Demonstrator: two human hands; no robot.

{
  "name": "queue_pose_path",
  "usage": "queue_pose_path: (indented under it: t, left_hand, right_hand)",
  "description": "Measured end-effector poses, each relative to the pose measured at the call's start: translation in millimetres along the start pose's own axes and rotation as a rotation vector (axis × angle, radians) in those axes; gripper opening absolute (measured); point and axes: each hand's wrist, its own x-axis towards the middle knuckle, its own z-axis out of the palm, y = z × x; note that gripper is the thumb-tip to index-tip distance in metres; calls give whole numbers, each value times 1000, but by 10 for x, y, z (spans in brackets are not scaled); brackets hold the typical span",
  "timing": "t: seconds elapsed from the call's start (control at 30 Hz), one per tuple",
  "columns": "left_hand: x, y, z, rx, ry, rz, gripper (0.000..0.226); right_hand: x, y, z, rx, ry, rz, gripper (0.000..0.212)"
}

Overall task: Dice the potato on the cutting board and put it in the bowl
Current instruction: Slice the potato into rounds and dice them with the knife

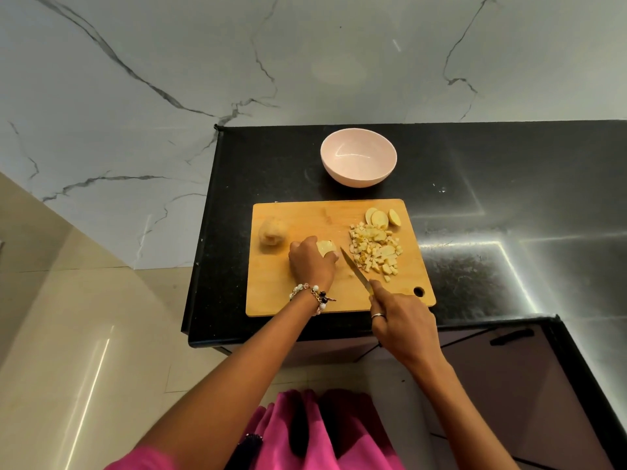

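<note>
A wooden cutting board (305,296) lies on the black counter. My left hand (312,264) grips a potato piece (326,247) at the board's middle. My right hand (403,325) grips a knife (354,269), its blade slanting over the board just right of that piece. A pile of potato dice (375,251) lies on the board's right half, with a few slices (381,218) behind it. A whole potato chunk (271,234) rests at the board's left. The pink bowl (358,157) stands empty behind the board.
The black counter (492,215) extends to the right and ends just left of the board. Marble wall (169,79) rises behind. Below the counter's front edge is a cabinet with a dark handle (511,336).
</note>
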Motion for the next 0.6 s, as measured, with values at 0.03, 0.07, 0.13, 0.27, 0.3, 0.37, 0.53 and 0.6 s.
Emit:
queue_pose_path:
  t: [0.03, 0.07, 0.13, 0.27, 0.3, 0.37, 0.53, 0.6]
  left_hand:
    - [-6, 23, 8, 5, 6, -5, 58]
    - [-13, 47, 15, 14, 14, -14, 60]
    - [-29, 106, 26, 48, 33, -38, 61]
    - [-34, 191, 61, 137, 55, -48, 51]
    - [-37, 194, 64, 157, 56, -36, 48]
    - [-31, 170, 63, 197, 32, 1, 43]
    - [196, 24, -112, 310, -170, 313, 49]
    - [320, -14, -243, 370, -313, 468, 54]
  right_hand:
    - [5, 7, -15, 6, 21, 12, 44]
    - [14, 4, -32, 11, 38, 27, 44]
    - [44, -16, -49, 20, 52, 51, 43]
    - [104, -15, -46, 62, 97, 57, 42]
    - [112, -7, -40, 73, 108, 57, 41]
    - [125, 11, -25, 90, 112, 54, 40]
    - [147, 38, 35, 93, 78, -26, 41]
    - [168, 24, 79, 90, 71, -31, 42]
